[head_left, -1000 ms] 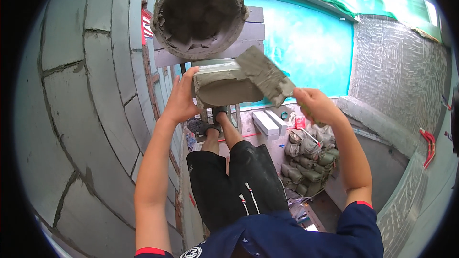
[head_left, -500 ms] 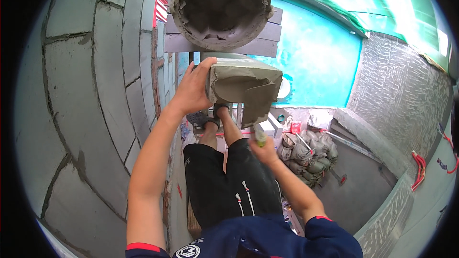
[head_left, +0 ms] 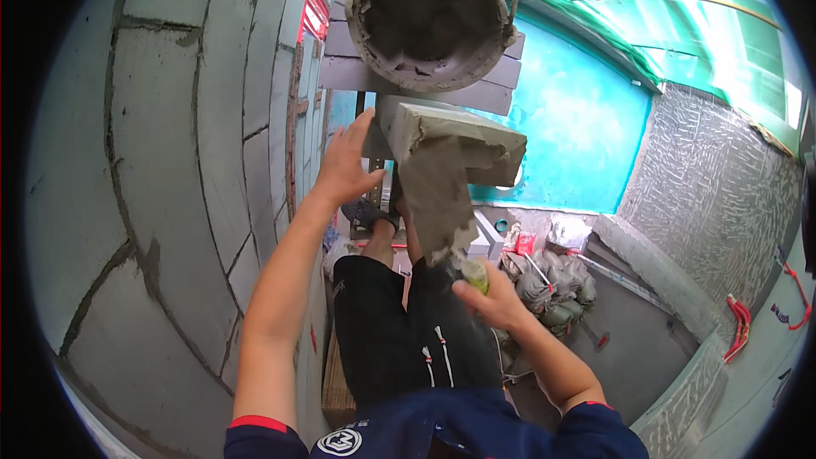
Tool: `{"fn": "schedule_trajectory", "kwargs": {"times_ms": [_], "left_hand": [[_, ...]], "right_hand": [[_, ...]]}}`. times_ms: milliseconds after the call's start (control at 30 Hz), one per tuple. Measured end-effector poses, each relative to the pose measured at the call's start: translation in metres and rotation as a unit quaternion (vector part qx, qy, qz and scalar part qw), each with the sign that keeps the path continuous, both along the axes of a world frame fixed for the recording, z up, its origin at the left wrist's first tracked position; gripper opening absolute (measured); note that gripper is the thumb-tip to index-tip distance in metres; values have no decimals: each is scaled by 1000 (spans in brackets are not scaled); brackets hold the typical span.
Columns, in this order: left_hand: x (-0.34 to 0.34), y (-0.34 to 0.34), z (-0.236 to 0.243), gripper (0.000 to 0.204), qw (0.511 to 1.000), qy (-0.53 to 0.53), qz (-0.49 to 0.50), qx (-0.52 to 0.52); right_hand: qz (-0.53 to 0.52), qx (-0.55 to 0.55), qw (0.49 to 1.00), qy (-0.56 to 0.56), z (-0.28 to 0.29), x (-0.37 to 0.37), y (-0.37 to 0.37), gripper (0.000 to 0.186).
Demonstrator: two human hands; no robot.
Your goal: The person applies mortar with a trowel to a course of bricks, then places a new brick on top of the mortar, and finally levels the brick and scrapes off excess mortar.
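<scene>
My right hand (head_left: 495, 296) is closed round the yellow-green handle of a trowel (head_left: 438, 200). Its broad blade is coated in grey mortar and lies over the left part of the end face of a grey block (head_left: 501, 153). Mortar covers the part of that face that shows. Beside the block's left side is my left hand (head_left: 347, 161), fingers spread and thumb apart, holding nothing. Just beyond the block, a mortar-crusted bucket (head_left: 432, 21) with a wire handle holds dark grey mortar. What supports the block underneath is hidden.
A wall of large grey blocks (head_left: 161, 136) rises close on my left. Grey planks (head_left: 357, 72) lie beneath the bucket. Filled sacks (head_left: 552, 285) are heaped below on the right, near red tubing (head_left: 739, 329). Green netting (head_left: 680, 17) hangs at the far right.
My left hand has come off the block and its fingers have spread. The trowel has moved left across the block's end face. The whole view has shifted slightly.
</scene>
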State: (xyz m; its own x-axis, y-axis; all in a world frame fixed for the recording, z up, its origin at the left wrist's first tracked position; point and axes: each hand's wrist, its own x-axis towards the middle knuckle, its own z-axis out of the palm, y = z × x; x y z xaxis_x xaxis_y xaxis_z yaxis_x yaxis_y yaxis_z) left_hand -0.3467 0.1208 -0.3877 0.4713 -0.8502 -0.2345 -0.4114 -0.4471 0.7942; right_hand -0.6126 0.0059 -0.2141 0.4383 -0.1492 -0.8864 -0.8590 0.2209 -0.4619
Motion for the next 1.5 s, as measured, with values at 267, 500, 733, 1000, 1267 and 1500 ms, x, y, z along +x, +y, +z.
{"fn": "schedule_trajectory", "kwargs": {"times_ms": [267,500,733,1000,1267,1500], "left_hand": [[-72,118,-39,95,983,94,84,131],[-122,190,-34,96,937,198,104,269],[-146,238,-47,87,922,198,103,317],[-137,232,-57,65,919,222,176,275],[-123,212,-49,59,918,254,189,239],[-144,239,-72,55,915,222,163,294]], "right_hand": [[78,-110,989,-67,-39,68,33,37],[56,-110,981,-148,-36,48,47,27],[-64,-340,938,-27,-124,-1,34,27],[-20,-297,952,-68,-158,-33,99,36],[47,-274,959,-56,-24,-13,34,47],[134,-293,947,-11,53,47,-60,33]]}}
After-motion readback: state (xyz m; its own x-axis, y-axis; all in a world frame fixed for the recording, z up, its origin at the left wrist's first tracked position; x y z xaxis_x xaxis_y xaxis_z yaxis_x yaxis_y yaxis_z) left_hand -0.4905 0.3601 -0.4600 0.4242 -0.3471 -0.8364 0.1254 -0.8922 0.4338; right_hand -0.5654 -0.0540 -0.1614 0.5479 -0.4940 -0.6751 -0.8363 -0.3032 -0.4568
